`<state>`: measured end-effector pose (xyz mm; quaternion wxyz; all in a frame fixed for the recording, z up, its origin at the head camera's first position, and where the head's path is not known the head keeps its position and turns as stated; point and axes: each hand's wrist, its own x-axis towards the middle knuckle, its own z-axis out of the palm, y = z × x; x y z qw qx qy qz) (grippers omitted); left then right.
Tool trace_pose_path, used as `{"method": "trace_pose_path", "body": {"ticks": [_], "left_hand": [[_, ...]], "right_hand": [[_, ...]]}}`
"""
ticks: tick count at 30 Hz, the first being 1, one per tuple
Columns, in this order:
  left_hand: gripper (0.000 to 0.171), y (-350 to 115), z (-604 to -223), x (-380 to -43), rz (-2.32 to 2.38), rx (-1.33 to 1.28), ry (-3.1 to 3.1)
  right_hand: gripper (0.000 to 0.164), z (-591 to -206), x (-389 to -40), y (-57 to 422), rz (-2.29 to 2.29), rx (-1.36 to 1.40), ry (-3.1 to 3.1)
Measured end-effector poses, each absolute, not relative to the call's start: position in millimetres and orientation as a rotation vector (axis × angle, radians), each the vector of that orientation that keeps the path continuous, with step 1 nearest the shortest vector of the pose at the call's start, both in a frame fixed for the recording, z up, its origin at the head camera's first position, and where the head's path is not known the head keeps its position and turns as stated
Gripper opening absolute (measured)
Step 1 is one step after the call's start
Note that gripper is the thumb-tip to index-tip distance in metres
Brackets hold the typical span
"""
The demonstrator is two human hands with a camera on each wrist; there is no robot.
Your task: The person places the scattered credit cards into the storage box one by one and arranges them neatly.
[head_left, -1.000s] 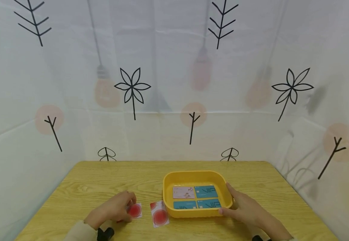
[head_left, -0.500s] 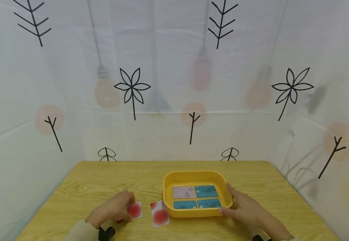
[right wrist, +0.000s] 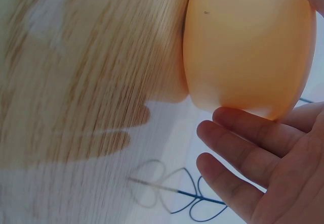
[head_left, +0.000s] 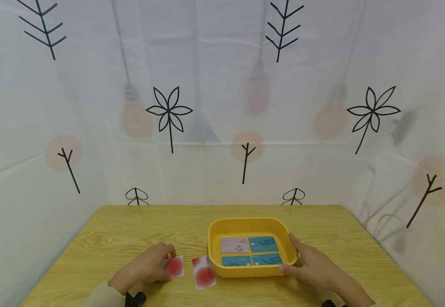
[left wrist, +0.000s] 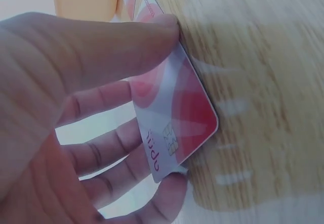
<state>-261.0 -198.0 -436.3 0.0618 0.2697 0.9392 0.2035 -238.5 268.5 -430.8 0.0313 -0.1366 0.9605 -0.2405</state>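
My left hand (head_left: 143, 266) pinches a red-and-white card (left wrist: 177, 102) that has a chip on it. The thumb lies on its printed face, and other fingers are at its far edges. In the left wrist view the card stands tilted close over the wood. A second red-and-white card (head_left: 204, 275) lies flat between that hand and a yellow tray (head_left: 253, 271). My right hand (head_left: 318, 268) rests on the tray's right end, thumb at the front corner and index finger at the side rim. Its other fingers are straight, by the outer wall (right wrist: 243, 47).
Inside the tray lie a pink card (head_left: 234, 245) and 3 blue VIP cards, one blue card (head_left: 263, 244) at the back right. The wooden table (head_left: 149, 224) ends at a white patterned curtain (head_left: 207, 170) behind and on both sides.
My left hand and its card have shifted slightly right. A red corner formerly visible below the left hand is now out of sight. The tray and right hand stay put.
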Motion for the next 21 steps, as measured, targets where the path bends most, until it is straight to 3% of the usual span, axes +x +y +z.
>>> {"method": "trace_pose_path", "body": {"ticks": [21], "left_hand": [[0.041, -190.3, -437.3, -260.3, 0.596, 0.902, 2.846]], "right_hand": [[0.105, -431.1, -237.3, 268.2, -0.752, -0.434, 2.972]]}}
